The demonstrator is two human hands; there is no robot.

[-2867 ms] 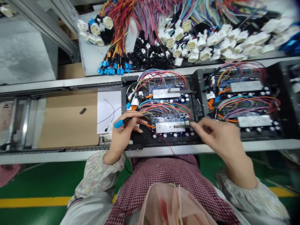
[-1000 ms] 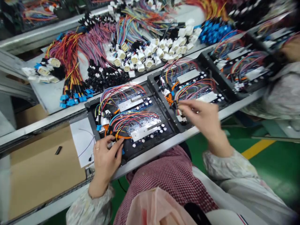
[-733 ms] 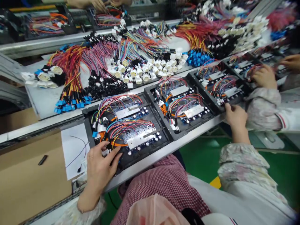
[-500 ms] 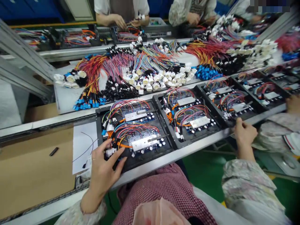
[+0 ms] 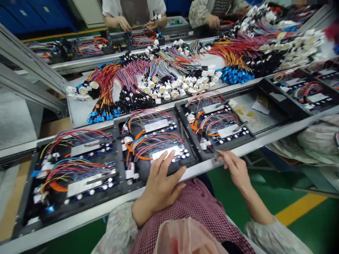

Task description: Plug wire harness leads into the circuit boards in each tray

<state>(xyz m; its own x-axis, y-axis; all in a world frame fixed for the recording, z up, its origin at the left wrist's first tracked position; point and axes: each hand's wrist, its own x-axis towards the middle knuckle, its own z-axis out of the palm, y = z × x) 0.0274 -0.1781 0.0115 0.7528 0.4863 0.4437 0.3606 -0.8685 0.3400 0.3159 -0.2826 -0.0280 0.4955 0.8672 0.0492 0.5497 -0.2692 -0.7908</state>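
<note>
My left hand (image 5: 161, 181) is open, fingers spread, over the front of the middle black tray (image 5: 194, 163). Its fingertips reach the pale metal plate on the front circuit board (image 5: 182, 146). My right hand (image 5: 235, 169) is at the front left corner of the right black tray (image 5: 250, 135). Its index finger points at the rim and the other fingers are curled; what they hold, if anything, is hidden. Each of these trays carries two circuit boards with coloured wires, orange leads and white connectors. Another such tray (image 5: 22, 208) is at the left.
The trays sit on a metal-edged rail (image 5: 87, 215). Wire harnesses with white connectors (image 5: 172, 86) and blue connectors (image 5: 237, 74) lie behind it. Past the right tray is a gap with a paper slip (image 5: 261, 106), then more trays. Co-workers' hands (image 5: 124, 24) work opposite; a sleeve (image 5: 320, 139) is at right.
The three nearest trays have slid left along the rail, covering most of the cardboard and opening a gap at the right. My right hand has moved left; my left hand is now over the middle tray.
</note>
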